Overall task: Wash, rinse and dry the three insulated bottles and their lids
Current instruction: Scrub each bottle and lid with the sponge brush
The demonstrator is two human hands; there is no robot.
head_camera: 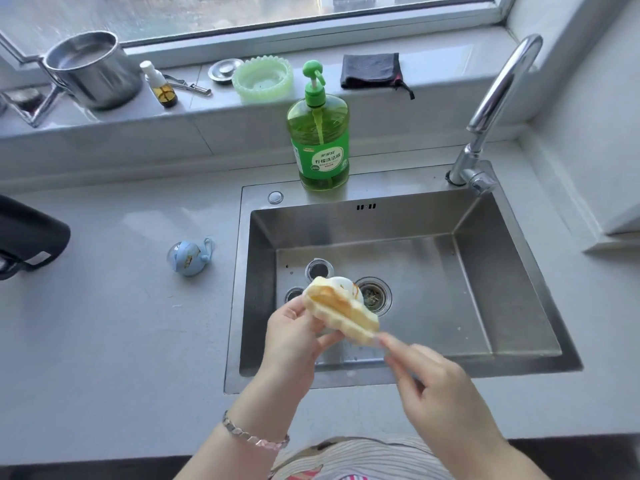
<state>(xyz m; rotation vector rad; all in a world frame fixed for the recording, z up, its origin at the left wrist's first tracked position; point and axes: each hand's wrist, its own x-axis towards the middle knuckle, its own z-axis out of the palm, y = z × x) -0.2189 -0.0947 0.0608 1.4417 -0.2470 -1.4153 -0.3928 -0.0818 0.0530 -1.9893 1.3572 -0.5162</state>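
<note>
Over the steel sink, my left hand holds a pale yellow sponge cloth wrapped round a white lid; only the lid's top edge shows. My right hand pinches the cloth's near right corner with thumb and forefinger. A light blue lid with a loop strap lies on the grey counter left of the sink. Two round openings, apparently bottle mouths, show on the sink floor beside the drain.
A green dish soap pump bottle stands on the sink's back rim, the chrome faucet at back right. The windowsill carries a steel pot, a small spray bottle, a green dish and a dark cloth. A black object sits far left.
</note>
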